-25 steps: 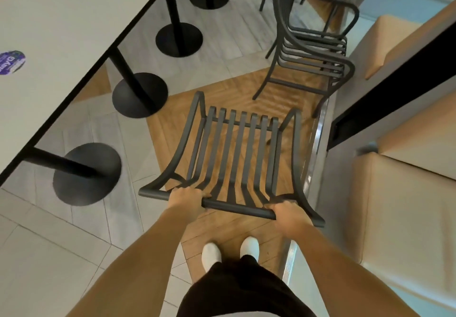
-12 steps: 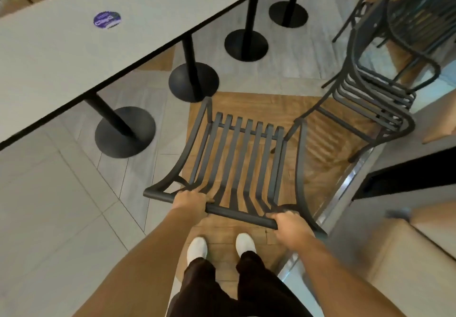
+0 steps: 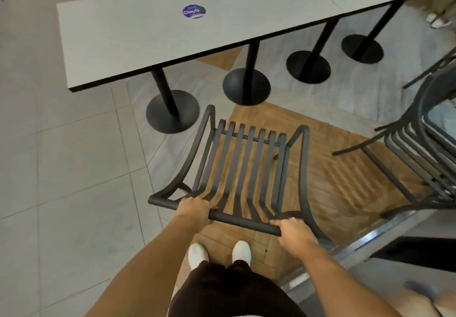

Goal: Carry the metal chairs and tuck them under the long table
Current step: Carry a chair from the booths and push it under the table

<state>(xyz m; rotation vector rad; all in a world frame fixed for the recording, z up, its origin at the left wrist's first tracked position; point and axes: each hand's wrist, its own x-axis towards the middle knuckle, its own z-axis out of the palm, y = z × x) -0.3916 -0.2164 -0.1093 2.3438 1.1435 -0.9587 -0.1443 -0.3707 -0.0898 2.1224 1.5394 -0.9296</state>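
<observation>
We hold the dark grey slatted metal chair (image 3: 244, 168) by the top rail of its backrest, our left hand (image 3: 193, 209) curled over the rail near its left end and our right hand (image 3: 293, 231) wrapped round it near the right end, the seat pointing away from us toward the long pale grey table (image 3: 148, 35). The chair sits in front of our white shoes (image 3: 219, 251), short of the table's near edge, and we cannot tell whether its legs touch the floor. The likeliest trouble is the front legs catching a round black pedestal base (image 3: 172, 110) just beyond the seat's far left corner, or the next base (image 3: 246, 86) to the right of it; we judge the gap between those two as the slot to aim for. To the right, the stack of matching dark metal chairs (image 3: 419, 154) stands near, so a swing that way could clip its splayed legs. Open tiled floor lies to the left. The armrests may strike the tabletop's dark edge if we lift high.
</observation>
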